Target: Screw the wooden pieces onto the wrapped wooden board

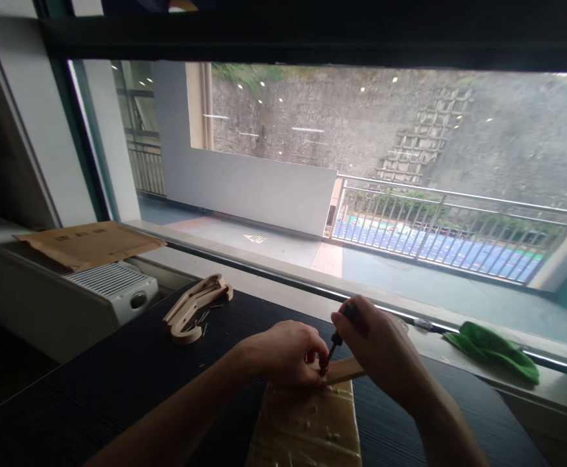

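My right hand (373,334) is wrapped round the dark handle of a screwdriver (335,340), its shaft slanting down to the left. The tip meets a pale wooden piece (344,370), close to the fingers of my left hand (290,353). Those fingers are curled and pressed onto the wood's left end; whether they also pinch a screw is hidden. Beneath the wood lies a tan block (313,421) in clear wrap, with small crumbs or chips on top. Left of my hands, curved wooden hook-shaped pieces (198,301) rest beside several loose screws (203,319).
Everything stands on a dark wood-grain table (118,383) by a large window. A brown paper envelope (98,243) lies over a white radiator (118,285) at the left. On the right of the sill is a green cloth (497,353).
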`<state>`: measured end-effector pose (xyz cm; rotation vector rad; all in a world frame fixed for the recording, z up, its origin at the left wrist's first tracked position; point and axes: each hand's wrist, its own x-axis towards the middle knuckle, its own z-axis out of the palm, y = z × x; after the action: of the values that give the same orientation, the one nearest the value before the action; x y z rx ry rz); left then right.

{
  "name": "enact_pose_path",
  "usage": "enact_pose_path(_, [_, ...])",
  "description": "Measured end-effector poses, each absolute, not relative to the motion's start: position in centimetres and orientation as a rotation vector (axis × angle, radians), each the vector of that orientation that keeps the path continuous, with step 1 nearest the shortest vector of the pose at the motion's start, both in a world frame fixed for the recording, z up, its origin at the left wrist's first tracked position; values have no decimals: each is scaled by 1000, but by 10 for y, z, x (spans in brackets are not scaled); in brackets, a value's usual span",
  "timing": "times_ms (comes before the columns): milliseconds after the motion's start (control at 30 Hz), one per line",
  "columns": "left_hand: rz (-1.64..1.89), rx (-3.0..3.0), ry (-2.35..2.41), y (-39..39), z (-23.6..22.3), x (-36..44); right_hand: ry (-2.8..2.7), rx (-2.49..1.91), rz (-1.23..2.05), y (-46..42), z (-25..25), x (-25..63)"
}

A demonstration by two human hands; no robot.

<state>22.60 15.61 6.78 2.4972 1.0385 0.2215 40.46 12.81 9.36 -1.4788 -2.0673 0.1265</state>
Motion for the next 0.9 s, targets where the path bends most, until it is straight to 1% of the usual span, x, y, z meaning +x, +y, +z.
enact_pose_path(233, [209, 2512, 1015, 157, 69, 226, -2101, -1341, 183, 124, 95, 404])
enact_pose_path(500, [233, 2532, 1012, 157, 67, 225, -2081, -1408, 111, 129, 91, 403])
enact_pose_path(733, [225, 2541, 997, 157, 66, 227, -2158, -1318, 134, 124, 94, 401])
enact_pose_path(900, [147, 2470, 1023, 157, 77, 221, -2148, -1307, 143, 125, 92, 401])
